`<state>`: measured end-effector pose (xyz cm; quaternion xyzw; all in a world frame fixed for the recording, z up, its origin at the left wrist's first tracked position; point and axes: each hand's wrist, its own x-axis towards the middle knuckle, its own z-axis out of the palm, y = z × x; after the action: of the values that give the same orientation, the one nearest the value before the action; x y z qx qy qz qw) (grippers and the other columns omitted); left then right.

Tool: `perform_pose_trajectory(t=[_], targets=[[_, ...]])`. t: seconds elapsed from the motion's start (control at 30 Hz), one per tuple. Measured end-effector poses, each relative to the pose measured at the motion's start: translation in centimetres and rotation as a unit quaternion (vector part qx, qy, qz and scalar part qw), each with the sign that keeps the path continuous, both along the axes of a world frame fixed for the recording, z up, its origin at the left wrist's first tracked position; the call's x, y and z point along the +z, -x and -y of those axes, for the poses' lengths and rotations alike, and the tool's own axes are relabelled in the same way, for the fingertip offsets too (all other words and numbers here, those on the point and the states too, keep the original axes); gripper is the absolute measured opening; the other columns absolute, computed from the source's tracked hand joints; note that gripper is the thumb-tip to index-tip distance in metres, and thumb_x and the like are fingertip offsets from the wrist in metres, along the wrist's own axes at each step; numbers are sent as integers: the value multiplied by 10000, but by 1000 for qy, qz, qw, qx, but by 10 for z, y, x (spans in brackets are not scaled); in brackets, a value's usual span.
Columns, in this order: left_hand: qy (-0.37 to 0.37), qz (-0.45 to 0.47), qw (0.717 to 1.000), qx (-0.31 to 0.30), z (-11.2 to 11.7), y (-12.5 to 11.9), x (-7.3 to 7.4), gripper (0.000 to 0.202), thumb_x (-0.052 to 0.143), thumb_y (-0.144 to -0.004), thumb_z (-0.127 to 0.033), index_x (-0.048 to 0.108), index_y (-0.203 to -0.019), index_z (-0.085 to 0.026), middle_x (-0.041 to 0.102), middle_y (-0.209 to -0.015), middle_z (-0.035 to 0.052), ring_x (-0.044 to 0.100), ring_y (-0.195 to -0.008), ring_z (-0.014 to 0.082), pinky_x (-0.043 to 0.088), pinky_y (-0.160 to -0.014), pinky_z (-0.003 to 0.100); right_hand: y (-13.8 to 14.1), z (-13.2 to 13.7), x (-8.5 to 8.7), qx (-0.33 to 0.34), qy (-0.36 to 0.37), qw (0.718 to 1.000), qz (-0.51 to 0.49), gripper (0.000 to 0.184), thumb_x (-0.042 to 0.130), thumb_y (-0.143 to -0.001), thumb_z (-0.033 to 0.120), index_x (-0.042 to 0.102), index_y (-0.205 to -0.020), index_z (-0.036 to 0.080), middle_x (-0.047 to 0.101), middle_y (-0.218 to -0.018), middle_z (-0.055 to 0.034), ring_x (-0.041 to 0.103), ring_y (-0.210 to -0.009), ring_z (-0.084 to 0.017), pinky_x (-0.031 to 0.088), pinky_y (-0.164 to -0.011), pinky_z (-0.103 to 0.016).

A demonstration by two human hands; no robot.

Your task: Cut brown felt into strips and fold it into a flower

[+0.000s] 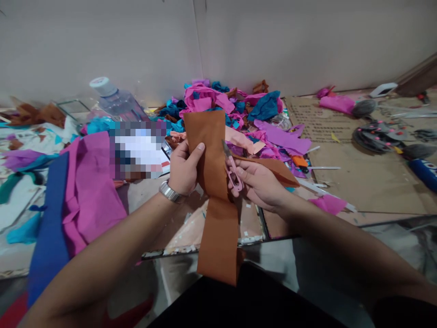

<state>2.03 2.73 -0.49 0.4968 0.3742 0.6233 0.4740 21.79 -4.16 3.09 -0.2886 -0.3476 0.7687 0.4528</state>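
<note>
My left hand (pixel 183 169) grips the left edge of a long brown felt strip (pixel 213 200), thumb pressed on its front. The strip stands upright in front of me and hangs down toward my lap. My right hand (pixel 259 184) is closed on small pink thread snips (pixel 232 171), whose metal tip points up against the strip's right edge. A cut flap of the same brown felt (pixel 273 167) lies over my right hand. A metal watch sits on my left wrist.
A heap of pink, blue and purple fabric scraps (pixel 225 107) lies beyond my hands. A plastic bottle (pixel 116 102) stands at the left, folded pink and blue cloth (pixel 78 200) nearer. Cardboard (pixel 362 173) with black parts and tools covers the right.
</note>
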Motion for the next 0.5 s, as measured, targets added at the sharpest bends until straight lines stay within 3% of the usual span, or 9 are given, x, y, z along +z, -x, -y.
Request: perform_pose_trajectory(t=[0.13, 0.27, 0.43, 0.5], targets=[[11, -16, 1000, 1, 3, -1, 2, 361, 793, -865, -461, 725, -1125, -219, 772, -1191, 56, 743, -1036, 207, 621, -915, 331, -3, 1, 0, 44, 6, 999, -7, 343, 825, -866, 292, 693, -1159, 172, 626, -796, 21, 593, -644, -95, 551, -594, -225], [14, -20, 1000, 4, 4, 0, 2, 361, 791, -865, -459, 729, -1129, -222, 771, -1179, 55, 739, -1027, 202, 621, -898, 319, -6, 1, -2, 79, 4, 997, -11, 313, 862, -827, 273, 679, -1050, 153, 625, -810, 15, 610, -670, -100, 582, -640, -247], [14, -17, 1000, 6, 4, 3, -1, 349, 785, -875, -442, 730, -1147, -230, 766, -1199, 56, 740, -1043, 207, 615, -923, 332, -7, -2, -4, 76, 24, 997, -11, 296, 878, -799, 216, 684, -1011, 144, 684, -892, -9, 675, -735, -110, 606, -764, -286], [12, -17, 1000, 3, 4, 2, -1, 370, 785, -873, -450, 727, -1163, -227, 759, -1222, 62, 735, -1072, 219, 612, -949, 348, -7, -3, -4, 63, 37, 997, -17, 317, 882, -787, 211, 699, -1037, 142, 708, -939, -24, 693, -752, -116, 596, -748, -273]])
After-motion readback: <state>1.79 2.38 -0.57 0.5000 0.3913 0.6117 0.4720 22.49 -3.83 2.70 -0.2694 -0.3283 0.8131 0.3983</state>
